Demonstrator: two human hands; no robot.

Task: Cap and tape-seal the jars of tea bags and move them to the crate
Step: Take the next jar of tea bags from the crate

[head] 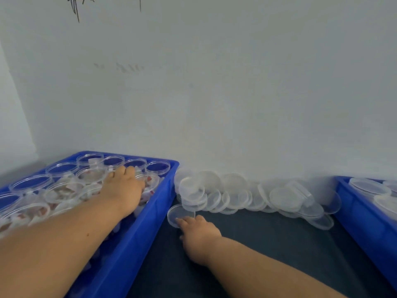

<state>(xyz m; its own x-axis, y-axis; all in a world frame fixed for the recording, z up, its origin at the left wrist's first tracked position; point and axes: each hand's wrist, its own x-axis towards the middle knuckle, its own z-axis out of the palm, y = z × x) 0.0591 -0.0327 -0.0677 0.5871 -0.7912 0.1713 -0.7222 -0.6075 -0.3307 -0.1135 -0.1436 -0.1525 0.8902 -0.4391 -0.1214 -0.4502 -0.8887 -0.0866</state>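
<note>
Plastic lid, light, slippery, pinch at rim; right hand touched it flat-fingered; left hand among jars, grip unclear.

A strip of bare dark counter runs between the left blue crate and the right blue crate, whose walls hem it in on both sides. At its far end a heap of clear lids lies banked against the wall (no way through there). The left blue crate is packed with open jars, rim beside rim.
</note>
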